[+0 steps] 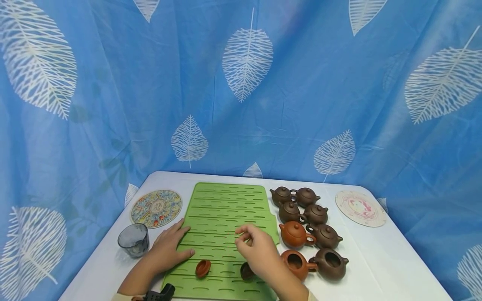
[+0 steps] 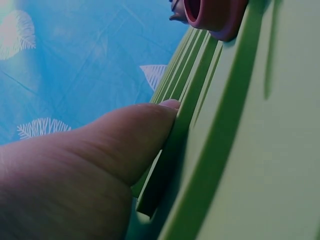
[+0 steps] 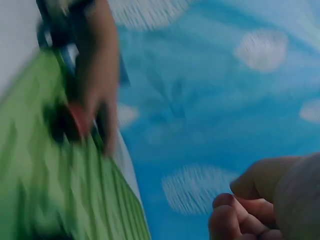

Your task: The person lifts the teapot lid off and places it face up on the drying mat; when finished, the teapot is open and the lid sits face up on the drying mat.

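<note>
My left hand (image 1: 171, 246) lies with spread fingers on the left edge of a green ridged mat (image 1: 226, 209); its thumb (image 2: 135, 132) presses the mat's edge in the left wrist view. Above the mat's right half is my right hand (image 1: 260, 251), fingers loosely bent and nothing visible between thumb and fingertips. An orange-red teapot lid (image 1: 203, 269) sits on the mat between the hands. Partly covered by the right hand, a dark brown lid (image 1: 246, 272) is also on the mat. Beside the right forearm stand a lidless orange-red teapot (image 1: 301, 274) and a lidless dark brown teapot (image 1: 331, 276).
Behind the lidless pots stand several lidded brown teapots (image 1: 326, 236) and a lidded orange-red teapot (image 1: 293, 235). A grey glass (image 1: 133, 240) and a colourful round mat (image 1: 156, 208) lie left of the green mat. A pale round mat (image 1: 360, 208) is at far right.
</note>
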Available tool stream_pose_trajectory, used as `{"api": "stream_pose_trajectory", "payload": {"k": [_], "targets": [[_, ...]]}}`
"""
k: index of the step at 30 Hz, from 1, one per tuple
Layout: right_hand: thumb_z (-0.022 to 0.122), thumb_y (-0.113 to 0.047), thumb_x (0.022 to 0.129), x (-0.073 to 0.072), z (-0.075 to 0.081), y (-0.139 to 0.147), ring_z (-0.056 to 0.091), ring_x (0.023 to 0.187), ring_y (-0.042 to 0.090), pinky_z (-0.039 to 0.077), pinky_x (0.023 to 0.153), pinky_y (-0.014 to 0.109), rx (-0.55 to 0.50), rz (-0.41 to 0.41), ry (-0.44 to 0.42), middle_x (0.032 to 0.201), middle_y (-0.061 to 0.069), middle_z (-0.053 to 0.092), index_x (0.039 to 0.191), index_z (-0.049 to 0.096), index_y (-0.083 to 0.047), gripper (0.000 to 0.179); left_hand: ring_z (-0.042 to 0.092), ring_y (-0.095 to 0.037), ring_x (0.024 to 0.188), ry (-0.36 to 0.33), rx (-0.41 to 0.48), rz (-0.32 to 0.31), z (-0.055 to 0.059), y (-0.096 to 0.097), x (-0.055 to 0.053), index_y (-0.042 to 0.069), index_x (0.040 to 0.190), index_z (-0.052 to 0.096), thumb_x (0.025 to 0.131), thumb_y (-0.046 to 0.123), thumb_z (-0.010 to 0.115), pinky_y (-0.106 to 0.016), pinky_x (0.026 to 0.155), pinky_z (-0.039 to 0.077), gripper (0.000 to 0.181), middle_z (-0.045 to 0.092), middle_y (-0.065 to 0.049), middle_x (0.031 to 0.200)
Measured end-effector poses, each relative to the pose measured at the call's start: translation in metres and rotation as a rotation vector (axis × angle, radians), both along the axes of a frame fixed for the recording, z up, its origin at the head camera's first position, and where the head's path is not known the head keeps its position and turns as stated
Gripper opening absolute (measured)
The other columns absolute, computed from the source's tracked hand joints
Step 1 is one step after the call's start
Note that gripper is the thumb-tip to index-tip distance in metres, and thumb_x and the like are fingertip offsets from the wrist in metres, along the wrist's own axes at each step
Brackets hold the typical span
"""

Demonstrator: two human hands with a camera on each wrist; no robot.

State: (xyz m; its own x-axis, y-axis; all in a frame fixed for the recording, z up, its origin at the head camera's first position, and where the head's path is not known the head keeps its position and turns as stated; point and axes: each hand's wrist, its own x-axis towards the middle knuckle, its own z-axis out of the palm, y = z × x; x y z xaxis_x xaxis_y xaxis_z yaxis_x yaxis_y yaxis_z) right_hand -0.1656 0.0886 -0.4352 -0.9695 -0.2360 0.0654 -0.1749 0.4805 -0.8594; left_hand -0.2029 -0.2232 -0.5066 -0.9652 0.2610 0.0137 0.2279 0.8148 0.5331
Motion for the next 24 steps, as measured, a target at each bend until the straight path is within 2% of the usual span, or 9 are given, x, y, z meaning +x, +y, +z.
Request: {"api": "stream_pose_trajectory", "payload": {"k": [4,7,10,13,16,24], "targets": [[0.069,-0.021,0.100,-0.017,0.000,0.035,0.060,0.070,0.012,0.050,0.057,0.028,0.079,-0.116,0.039,0.096,-0.005,0.069,0.113,0.071,-0.020,0.014,0.028,-0.053,0.153,-0.018,-0.006,0.011,-0.001,0.000,-0.001,0.008,0.155,0.051,0.088,0.055,0.080,-0.074,0.122,0.019,0.087,0.027,-0.022,0.171],[0.069,-0.021,0.099,-0.027,-0.003,0.061,0.060,0.075,0.011,0.049,0.063,0.028,0.133,-0.236,0.072,0.096,-0.005,0.070,0.113,0.072,-0.020,0.014,0.029,-0.053,0.152,-0.023,-0.009,0.017,-0.001,0.000,0.000,0.008,0.155,0.051,0.088,0.054,0.080,-0.074,0.123,0.019,0.086,0.027,-0.021,0.171],[0.069,-0.023,0.099,-0.035,-0.004,0.084,0.061,0.082,0.013,0.050,0.069,0.029,0.165,-0.338,0.084,0.097,-0.003,0.069,0.115,0.072,-0.018,0.016,0.029,-0.053,0.152,-0.021,-0.004,0.014,0.000,0.000,0.000,0.008,0.155,0.051,0.088,0.053,0.080,-0.074,0.122,0.019,0.086,0.027,-0.021,0.171],[0.069,-0.023,0.099,-0.040,-0.004,0.104,0.061,0.084,0.015,0.049,0.070,0.029,0.193,-0.404,0.076,0.095,0.000,0.069,0.117,0.071,-0.014,0.020,0.028,-0.053,0.153,-0.024,0.007,0.012,0.001,0.001,0.001,0.008,0.155,0.051,0.088,0.053,0.080,-0.074,0.122,0.019,0.086,0.027,-0.022,0.171],[0.070,-0.023,0.098,-0.043,-0.005,0.117,0.058,0.079,0.016,0.047,0.068,0.030,0.225,-0.433,0.056,0.093,0.002,0.067,0.119,0.069,-0.011,0.024,0.028,-0.053,0.153,-0.024,0.009,0.010,0.002,0.001,0.002,0.007,0.155,0.051,0.088,0.053,0.080,-0.074,0.122,0.019,0.086,0.027,-0.022,0.171],[0.074,-0.021,0.095,-0.050,-0.018,0.131,0.055,0.073,0.016,0.044,0.066,0.030,0.256,-0.395,0.024,0.086,0.002,0.061,0.116,0.070,-0.009,0.025,0.028,-0.053,0.153,-0.019,-0.001,0.007,0.005,0.001,0.004,0.006,0.155,0.050,0.089,0.052,0.080,-0.074,0.123,0.019,0.085,0.027,-0.023,0.170]]}}
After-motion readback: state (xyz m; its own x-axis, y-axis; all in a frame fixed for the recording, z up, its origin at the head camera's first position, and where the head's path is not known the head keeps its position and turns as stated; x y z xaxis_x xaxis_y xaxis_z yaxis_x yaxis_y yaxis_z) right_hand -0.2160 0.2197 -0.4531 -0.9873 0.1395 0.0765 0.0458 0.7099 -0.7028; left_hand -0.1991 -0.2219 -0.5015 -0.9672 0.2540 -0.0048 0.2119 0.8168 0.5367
